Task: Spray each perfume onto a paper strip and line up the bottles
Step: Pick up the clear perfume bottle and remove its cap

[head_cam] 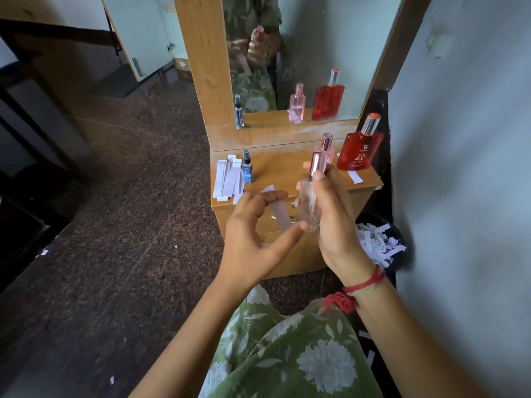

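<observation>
Right hand (330,216): fingers are gripping the clear bottle (309,205), one fingertip touching its pink cap (317,162).
Left hand (253,234): fingers are pinching the paper strip (278,211), just beside the right fingers.

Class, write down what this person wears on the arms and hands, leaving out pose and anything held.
Both forearms are bare, with no sleeves in view. The left hand shows no ring, watch or band. The wrist of the right hand carries a thin red thread wound round it, and beside it a thicker knotted red cord. Neither hand is gloved.
</observation>
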`<control>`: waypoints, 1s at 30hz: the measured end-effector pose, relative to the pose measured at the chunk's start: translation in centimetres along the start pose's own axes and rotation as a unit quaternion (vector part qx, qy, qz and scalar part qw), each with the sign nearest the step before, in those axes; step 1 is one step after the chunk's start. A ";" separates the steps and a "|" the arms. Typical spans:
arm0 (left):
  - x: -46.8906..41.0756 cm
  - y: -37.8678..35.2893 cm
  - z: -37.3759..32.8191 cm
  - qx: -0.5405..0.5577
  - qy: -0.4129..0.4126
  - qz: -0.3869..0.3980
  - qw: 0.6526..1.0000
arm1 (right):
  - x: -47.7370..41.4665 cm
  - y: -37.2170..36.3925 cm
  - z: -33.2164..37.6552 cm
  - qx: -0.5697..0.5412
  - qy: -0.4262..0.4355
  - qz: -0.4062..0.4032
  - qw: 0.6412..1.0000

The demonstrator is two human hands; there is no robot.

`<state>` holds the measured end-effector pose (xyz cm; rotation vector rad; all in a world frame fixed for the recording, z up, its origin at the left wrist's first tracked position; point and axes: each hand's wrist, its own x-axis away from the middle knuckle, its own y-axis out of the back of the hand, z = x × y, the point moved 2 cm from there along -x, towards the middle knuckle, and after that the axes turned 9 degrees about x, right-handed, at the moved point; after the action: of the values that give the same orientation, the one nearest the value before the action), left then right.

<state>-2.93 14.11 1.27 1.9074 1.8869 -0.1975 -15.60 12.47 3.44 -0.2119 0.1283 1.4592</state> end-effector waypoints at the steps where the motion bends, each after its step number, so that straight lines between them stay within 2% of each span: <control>1: 0.2 0.0 0.2 -0.032 -0.018 0.006 0.999 | -0.2 0.0 0.0 -0.006 -0.001 0.005 1.000; 7: 0.1 -0.6 0.6 -0.141 -0.064 -0.038 0.987 | -0.9 -0.8 -0.5 -0.047 -0.010 0.033 0.998; 12: -0.2 -0.6 1.1 -0.149 -0.047 -0.048 0.987 | -1.0 -1.3 -1.0 -0.058 -0.003 0.077 0.995; 18: 0.5 -0.3 2.8 -0.128 0.004 -0.098 0.987 | -2.1 -0.8 -0.8 0.019 -0.002 0.057 0.998; 21: 0.4 -0.5 3.2 -0.123 0.011 -0.105 0.987 | -2.8 -0.5 -0.7 -0.008 -0.014 0.052 0.999; 25: 0.0 -0.6 3.8 -0.121 0.022 -0.111 0.986 | -4.9 0.9 0.5 -0.103 -0.017 0.020 0.994; 27: -0.1 -0.4 4.2 -0.120 0.018 -0.118 0.986 | -6.6 1.9 0.5 -0.049 -0.029 0.001 0.998; 29: -0.3 -0.2 4.6 -0.118 0.022 -0.126 0.985 | -8.5 2.8 -0.7 0.121 -0.038 -0.008 0.992; 30: -0.3 -0.1 4.7 -0.117 0.028 -0.128 0.984 | -9.4 3.1 -1.6 0.226 -0.033 -0.005 0.974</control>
<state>-2.09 11.91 -2.86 1.5302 2.0891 -0.0002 -19.68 3.28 3.70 0.2070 0.3983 1.3862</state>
